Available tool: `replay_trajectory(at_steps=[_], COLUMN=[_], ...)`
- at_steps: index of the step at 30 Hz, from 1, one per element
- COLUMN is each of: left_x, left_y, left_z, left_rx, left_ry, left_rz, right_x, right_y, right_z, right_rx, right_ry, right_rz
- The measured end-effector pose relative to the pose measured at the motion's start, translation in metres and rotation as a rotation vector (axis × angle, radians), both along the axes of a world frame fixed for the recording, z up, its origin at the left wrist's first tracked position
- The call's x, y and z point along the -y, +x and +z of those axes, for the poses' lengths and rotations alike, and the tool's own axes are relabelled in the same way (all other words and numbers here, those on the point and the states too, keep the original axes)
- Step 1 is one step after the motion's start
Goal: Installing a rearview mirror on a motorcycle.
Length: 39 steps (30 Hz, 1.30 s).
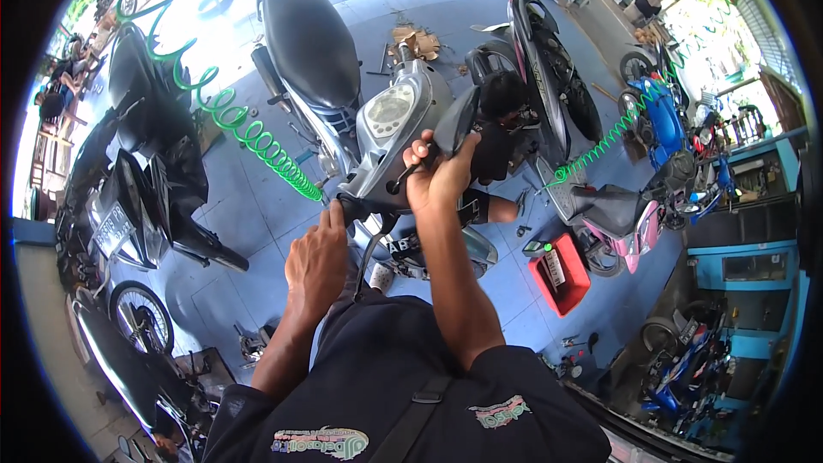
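A grey scooter [410, 86] with a round instrument panel [387, 113] and a long black seat [309, 34] stands right before me, its front end towards me. My right hand [444, 178] is closed round the lower part of a black rear-view mirror [457, 123], with the thumb near its edge and the fingers curled on the far side. My left hand [315, 264] is at the left end of the scooter's handlebar [353, 208], its fingers closed on the black part there. The fingertips are partly hidden. A black cable or strap [369, 261] hangs between my wrists.
A person [497, 133] crouches just beyond my right hand, beside a dark motorcycle [553, 69]. Green coiled air hoses [257, 137] hang at left and right. A red tray [559, 276] lies on the floor at right. More motorcycles [137, 206] stand at left; blue cabinets [746, 266] line the right.
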State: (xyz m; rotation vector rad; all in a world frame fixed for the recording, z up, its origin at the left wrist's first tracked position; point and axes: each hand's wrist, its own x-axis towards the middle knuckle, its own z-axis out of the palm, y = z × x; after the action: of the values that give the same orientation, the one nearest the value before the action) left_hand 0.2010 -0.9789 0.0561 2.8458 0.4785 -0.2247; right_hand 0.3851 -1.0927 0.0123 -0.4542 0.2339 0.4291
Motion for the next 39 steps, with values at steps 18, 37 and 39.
replay_trajectory(at_steps=[18, 37, 39], left_x=[-0.001, -0.003, -0.013], left_y=[-0.006, -0.003, -0.022], left_z=[-0.005, -0.006, -0.032], left_rx=[0.100, 0.060, 0.445], left_ry=[0.008, -0.051, 0.004], left_rz=[-0.041, -0.010, -0.153], right_x=[-0.050, -0.045, -0.029], right_y=[-0.061, -0.068, -0.059], right_z=[0.025, -0.001, -0.001], right_rx=[0.988, 1.172, 1.299], right_ry=[-1.385, -1.167, -0.899], right_rz=[-0.174, -0.373, -0.240])
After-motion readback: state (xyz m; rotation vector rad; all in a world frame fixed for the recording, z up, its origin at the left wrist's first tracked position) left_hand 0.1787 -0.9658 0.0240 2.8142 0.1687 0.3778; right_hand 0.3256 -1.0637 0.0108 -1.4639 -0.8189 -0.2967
